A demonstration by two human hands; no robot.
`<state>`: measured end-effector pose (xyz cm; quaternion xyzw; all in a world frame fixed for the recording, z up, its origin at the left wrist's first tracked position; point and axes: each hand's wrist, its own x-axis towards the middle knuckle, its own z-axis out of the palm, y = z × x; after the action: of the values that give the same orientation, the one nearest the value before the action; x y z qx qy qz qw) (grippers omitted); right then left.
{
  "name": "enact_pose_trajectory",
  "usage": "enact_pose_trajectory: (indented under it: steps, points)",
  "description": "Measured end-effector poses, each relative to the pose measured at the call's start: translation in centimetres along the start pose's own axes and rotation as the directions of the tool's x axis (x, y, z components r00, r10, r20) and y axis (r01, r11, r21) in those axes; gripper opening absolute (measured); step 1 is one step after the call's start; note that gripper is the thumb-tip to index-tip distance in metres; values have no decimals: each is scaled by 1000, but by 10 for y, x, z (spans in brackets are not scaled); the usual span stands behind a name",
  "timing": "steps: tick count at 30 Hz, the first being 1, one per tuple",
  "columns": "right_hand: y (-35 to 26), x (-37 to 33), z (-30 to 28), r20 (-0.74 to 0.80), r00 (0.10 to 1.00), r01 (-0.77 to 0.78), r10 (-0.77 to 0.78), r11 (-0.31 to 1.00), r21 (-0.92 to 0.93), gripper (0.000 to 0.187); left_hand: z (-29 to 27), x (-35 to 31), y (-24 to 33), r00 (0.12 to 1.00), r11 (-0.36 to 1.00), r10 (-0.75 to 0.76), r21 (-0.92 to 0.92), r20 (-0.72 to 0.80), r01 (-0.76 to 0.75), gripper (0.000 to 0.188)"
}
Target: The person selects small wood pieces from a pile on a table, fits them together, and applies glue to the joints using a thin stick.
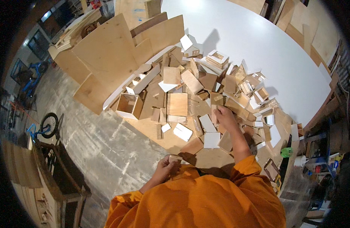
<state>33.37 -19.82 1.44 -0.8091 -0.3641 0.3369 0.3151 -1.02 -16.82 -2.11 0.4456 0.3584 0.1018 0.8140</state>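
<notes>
Close to my body, my left hand point(165, 169) is closed around a small thin wooden piece point(175, 157). My right hand point(225, 117) reaches into the middle of a heap of wooden offcuts, its fingers pinched at a narrow wooden strip point(214, 111). A square plywood panel point(177, 104) lies left of that hand. Just below it are white board pieces point(212, 140) lying flat. A white slotted block point(182, 132) rests between the two hands, toward the table's near edge.
An open wooden box point(129, 105) stands at the heap's left, near large leaning plywood sheets point(106, 47). Small house-shaped wooden models point(254, 78) sit at the right. Behind spreads a big white board point(254, 38). A green bottle point(286, 152) and white cup point(299, 161) are at right.
</notes>
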Motion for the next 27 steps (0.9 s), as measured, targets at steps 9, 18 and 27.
enact_pose_trajectory:
  steps: [9, 18, 27]
  points:
    - [-60, 42, 67, -194, 950, 122, -245, 863, -491, 65, -19, -5, 1, 998, 1000, -5, 29, 65, 3, 22]
    - [-82, 63, 100, -219, 975, 3, -30, 993, -121, 97, -33, -8, 7, 998, 999, 28, 30, 49, -30, 25]
    - [-22, 65, 58, -176, 980, 163, -89, 865, 474, 28, -51, -3, -1, 994, 999, 38, 9, 100, -39, 23]
